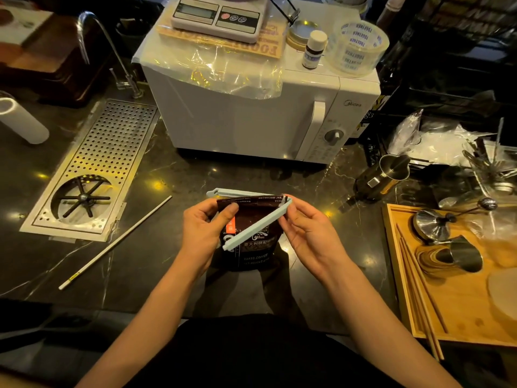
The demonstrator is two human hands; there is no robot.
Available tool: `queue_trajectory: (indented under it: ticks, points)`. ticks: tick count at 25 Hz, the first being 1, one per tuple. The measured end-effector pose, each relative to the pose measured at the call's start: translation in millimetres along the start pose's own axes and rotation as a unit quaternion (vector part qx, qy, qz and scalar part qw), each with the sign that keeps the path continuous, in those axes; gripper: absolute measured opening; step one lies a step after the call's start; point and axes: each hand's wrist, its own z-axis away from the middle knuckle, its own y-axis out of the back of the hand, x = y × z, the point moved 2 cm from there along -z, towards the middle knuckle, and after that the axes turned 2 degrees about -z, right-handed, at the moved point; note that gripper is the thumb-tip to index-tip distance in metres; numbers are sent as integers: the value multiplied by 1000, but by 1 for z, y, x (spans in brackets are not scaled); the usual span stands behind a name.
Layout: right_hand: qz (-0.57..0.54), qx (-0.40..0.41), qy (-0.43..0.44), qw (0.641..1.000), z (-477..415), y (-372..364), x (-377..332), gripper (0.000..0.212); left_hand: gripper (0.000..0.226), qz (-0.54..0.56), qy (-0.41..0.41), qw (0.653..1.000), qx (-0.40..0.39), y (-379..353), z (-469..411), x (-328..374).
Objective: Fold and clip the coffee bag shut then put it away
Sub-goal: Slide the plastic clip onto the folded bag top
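A dark brown coffee bag (253, 247) stands upright on the black marble counter, its top folded over. My left hand (205, 228) grips the bag's upper left corner, thumb pressed on the fold. A pale blue bag clip (256, 224) is hinged open in a V: one arm lies behind the fold, the other slants down across the bag's front. My right hand (306, 231) pinches the clip at its hinge end by the bag's upper right corner.
A white microwave (251, 113) stands right behind the bag, with a scale (218, 15) and tape roll (356, 47) on top. A perforated metal drain tray (92, 169) and a white stick (114, 243) lie left. A wooden tray (453, 301) with metal tools and a steel pitcher (386, 175) sit right.
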Motion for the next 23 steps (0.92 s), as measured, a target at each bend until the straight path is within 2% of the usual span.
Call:
queue_trajectory:
  ticks: [7,11,14,18,23]
  points:
    - [158,17,27,987,2,2,10,30,11,16,10,1000,5,-1,2,-6]
    - [269,17,109,957,2,-1,11,26,13,24,15,1000,9,-2,2,-6]
    - [333,-26,155,930,-2,-1,2,14,17,17,13,1000,13,-1,3,-9]
    - [352,-79,160,919,-4,-2,0,15,12,36,17,999,16,-3,5,-6]
    - [353,-63,179,916,-5,-4,10,17,20,33,10,997,63,-5,9,-8]
